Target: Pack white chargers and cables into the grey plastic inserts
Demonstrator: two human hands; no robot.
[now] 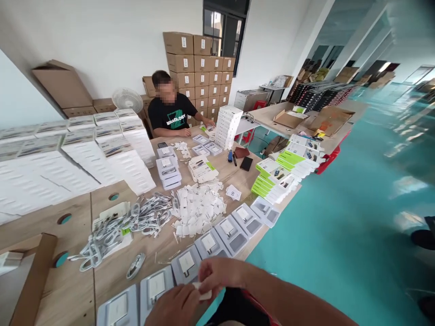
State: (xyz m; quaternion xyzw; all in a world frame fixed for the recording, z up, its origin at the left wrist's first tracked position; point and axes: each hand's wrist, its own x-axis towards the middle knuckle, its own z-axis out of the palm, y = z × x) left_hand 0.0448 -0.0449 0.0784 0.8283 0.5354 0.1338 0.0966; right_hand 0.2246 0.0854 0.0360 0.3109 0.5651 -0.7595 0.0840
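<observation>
The wood-topped table [149,249] was the largest thing within reach, and along its near edge ran a row of grey moulded trays [239,243], thin-walled and probably light, apt to flex if pinched at one corner and best steadied by opposite rims. Beyond them lay a heap of small white pieces [199,208], loose and likely to slide over one another, and beside it a tangle of grey cables [149,215], which looked soft and prone to snag. The left hand [175,305] was curled at the bottom of the view, its fingers against a small white piece [205,295]; whether they were closed on it could not be told, as their tips were hidden. The right hand [217,275] had thumb and fingers pinched together on that same piece, which sat between the two hands, just in front of the trays. Smallest of all, the piece seemed light and fairly stiff, perhaps card, easily creased by a hard squeeze; a gentle hold by its edges, thumb flat on the face, would probably suit it best.
</observation>
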